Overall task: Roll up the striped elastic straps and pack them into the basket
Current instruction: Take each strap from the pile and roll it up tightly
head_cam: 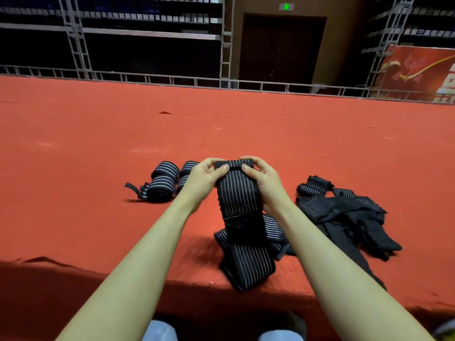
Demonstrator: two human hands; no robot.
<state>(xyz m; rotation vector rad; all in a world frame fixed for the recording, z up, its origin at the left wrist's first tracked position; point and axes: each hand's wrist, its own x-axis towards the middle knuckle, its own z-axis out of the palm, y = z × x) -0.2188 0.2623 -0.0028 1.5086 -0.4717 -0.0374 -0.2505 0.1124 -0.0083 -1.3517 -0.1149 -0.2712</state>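
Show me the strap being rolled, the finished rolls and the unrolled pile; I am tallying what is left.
strap being rolled [237, 193], head view, striped face below both hands.
finished rolls [163, 179], head view, side of the left roll.
unrolled pile [344, 207], head view, crossed straps on the carpet.

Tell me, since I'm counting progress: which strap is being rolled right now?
The strap pinched at its top by both hands, unlike the rolled straps and the loose pile.

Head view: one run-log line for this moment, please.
phase: rolling | both hands pinch strap top end | rolled straps far left | loose pile right | basket: unseen
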